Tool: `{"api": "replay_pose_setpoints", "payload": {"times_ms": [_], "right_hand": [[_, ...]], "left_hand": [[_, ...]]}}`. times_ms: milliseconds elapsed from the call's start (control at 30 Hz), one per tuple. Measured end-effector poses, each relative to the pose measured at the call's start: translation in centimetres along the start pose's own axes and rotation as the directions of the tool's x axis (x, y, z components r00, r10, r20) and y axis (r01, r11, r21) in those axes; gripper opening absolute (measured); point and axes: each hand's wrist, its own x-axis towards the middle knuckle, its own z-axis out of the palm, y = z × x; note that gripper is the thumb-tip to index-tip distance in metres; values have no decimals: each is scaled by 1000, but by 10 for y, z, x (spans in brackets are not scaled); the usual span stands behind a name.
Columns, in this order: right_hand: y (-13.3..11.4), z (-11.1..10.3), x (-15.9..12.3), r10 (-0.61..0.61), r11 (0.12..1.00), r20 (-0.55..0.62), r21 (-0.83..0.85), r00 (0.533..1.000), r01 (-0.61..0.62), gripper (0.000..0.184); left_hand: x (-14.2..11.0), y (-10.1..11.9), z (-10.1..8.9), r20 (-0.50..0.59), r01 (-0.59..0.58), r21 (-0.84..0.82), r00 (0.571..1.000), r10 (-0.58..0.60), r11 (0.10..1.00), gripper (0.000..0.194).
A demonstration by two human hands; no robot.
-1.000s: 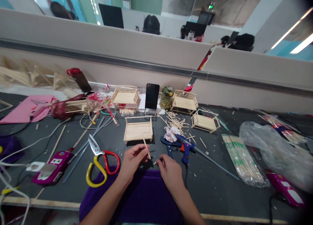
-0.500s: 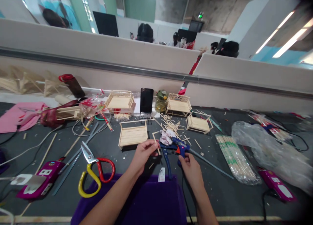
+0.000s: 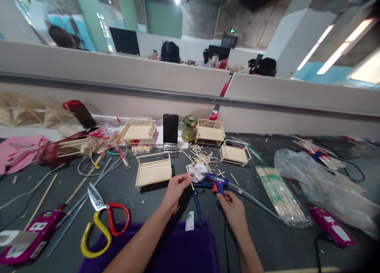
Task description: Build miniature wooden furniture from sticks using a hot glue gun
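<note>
My left hand point(image 3: 175, 188) pinches a short wooden stick point(image 3: 189, 175) just right of a flat stick-built frame point(image 3: 153, 171) on the dark table. My right hand point(image 3: 232, 206) is closed around the handle of a blue glue gun point(image 3: 217, 182), whose nozzle points left toward the stick. A crumpled white tissue point(image 3: 197, 171) lies just beyond the gun. Blue pliers point(image 3: 196, 205) lie between my two hands.
Red and yellow scissors point(image 3: 99, 221) lie at the left, a pink device point(image 3: 32, 236) further left. A phone on a stand point(image 3: 170, 129), several stick models point(image 3: 209, 132), loose sticks point(image 3: 202, 156), a packet of sticks point(image 3: 280, 196) and clear plastic bags point(image 3: 323, 184) crowd the table. A purple cloth point(image 3: 178, 249) covers my lap.
My right hand moved from the table near my left hand over to the blue glue gun and took hold of it. My left hand carried the stick up toward the gun's nozzle.
</note>
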Motion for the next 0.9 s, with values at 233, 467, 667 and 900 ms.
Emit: {"api": "replay_pose_setpoints", "payload": {"times_ms": [233,467,667,900], "right_hand": [[-20,-22,-5,64,906,1,420,998,-58,34],[-46,-25,-23,-30,689,250,706,968,-161,29],[-51,-23,-37,-85,767,300,628,950,-130,35],[-60,-18,-50,-183,920,334,391,925,41,32]], "left_hand": [[-1,0,-1,-14,-19,15,1000,20,1000,32],[-14,22,-5,-8,-48,30,999,49,998,30],[-20,48,-6,-4,-78,-30,997,78,996,29],[-23,48,-13,-22,-77,-54,997,76,996,27]]}}
